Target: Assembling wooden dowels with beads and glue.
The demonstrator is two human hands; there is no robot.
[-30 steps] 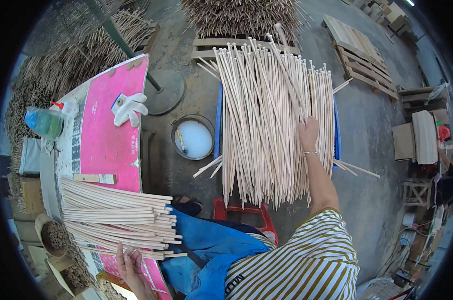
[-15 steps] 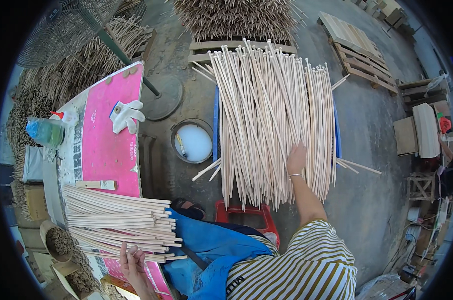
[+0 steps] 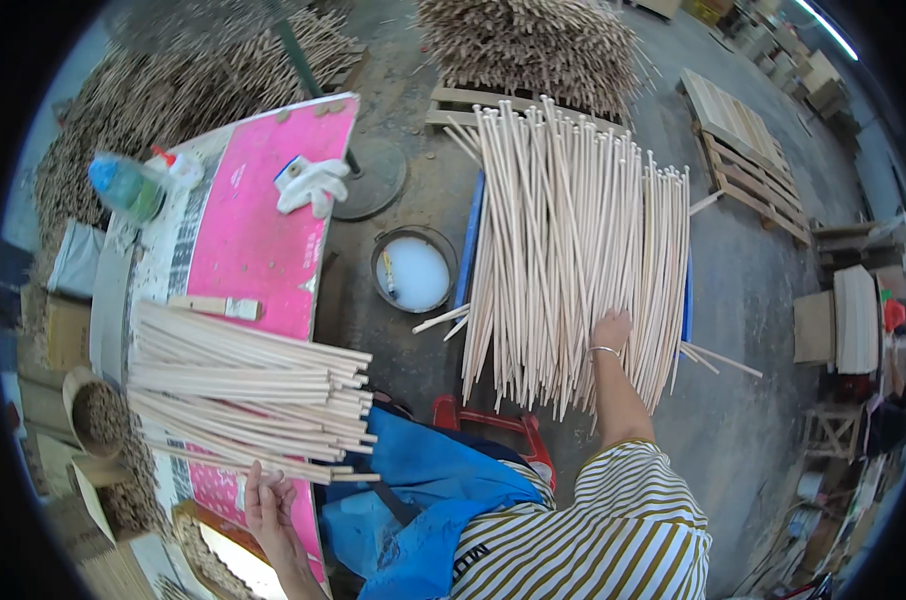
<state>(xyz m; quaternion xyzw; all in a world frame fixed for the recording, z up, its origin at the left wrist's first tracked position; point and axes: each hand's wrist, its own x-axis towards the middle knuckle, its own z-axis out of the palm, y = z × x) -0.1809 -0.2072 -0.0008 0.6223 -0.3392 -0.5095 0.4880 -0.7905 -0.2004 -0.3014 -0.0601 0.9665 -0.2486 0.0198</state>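
Long pale wooden sticks with small knobbed far ends (image 3: 543,250) lie heaped in a blue-sided holder (image 3: 470,235). Toward the heap's near right part, my right hand (image 3: 611,328) curls down around some of them, its fingertips hidden. On the pink-topped table (image 3: 258,220) at left lies a second batch of wooden sticks (image 3: 253,390), set roughly crosswise. My left hand (image 3: 271,505) is beside that batch's near edge, palm up, with fingers loosely bent and apart and nothing seen in them.
A white glove (image 3: 313,185), a flat brush (image 3: 218,305) and a green-blue bottle (image 3: 128,188) are on the table. Between table and heap stands a bucket of white liquid (image 3: 413,272). A red stool (image 3: 493,430) is near me. Pallets (image 3: 753,180) lie beyond.
The whole view has shifted, so table and heap appear further right. My right hand stays on the heap, its fingers now more curled. My left hand keeps its place by the table batch.
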